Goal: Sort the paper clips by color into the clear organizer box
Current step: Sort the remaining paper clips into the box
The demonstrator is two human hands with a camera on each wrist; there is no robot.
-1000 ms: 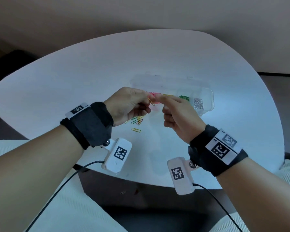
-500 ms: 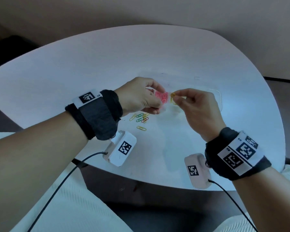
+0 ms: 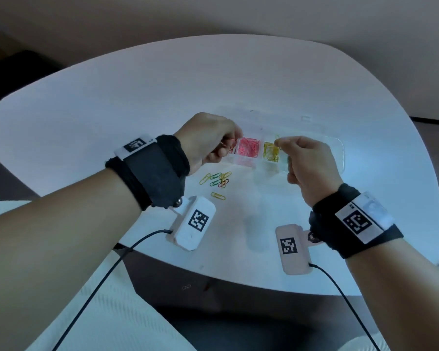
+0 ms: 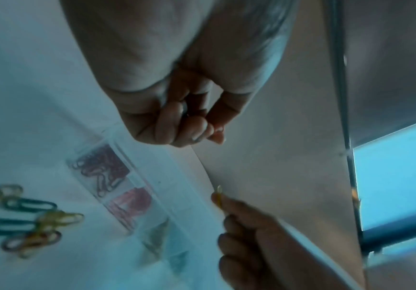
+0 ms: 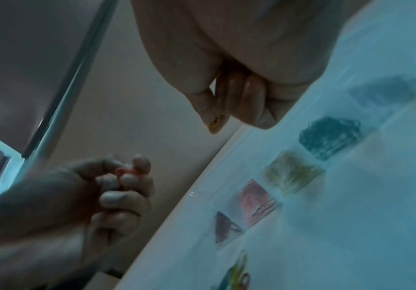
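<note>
The clear organizer box lies across the middle of the white table. Its compartments hold pink clips, yellow clips, green clips and dark red clips. My left hand pinches a red clip at the box's left end. Above the yellow compartment, my right hand pinches a yellow clip; the same yellow clip shows in the left wrist view. A small pile of loose clips, green, yellow and red, lies in front of the box.
One yellow clip lies apart from the pile, nearer to me. The box's right end holds silver clips. The table's near edge curves just below my wrists. Cables hang from both wrist cameras.
My hands were together over the pile and have drawn apart. The right hand carried the yellow clip right over the box. The left hand moved to the box's left end with the red clip.
</note>
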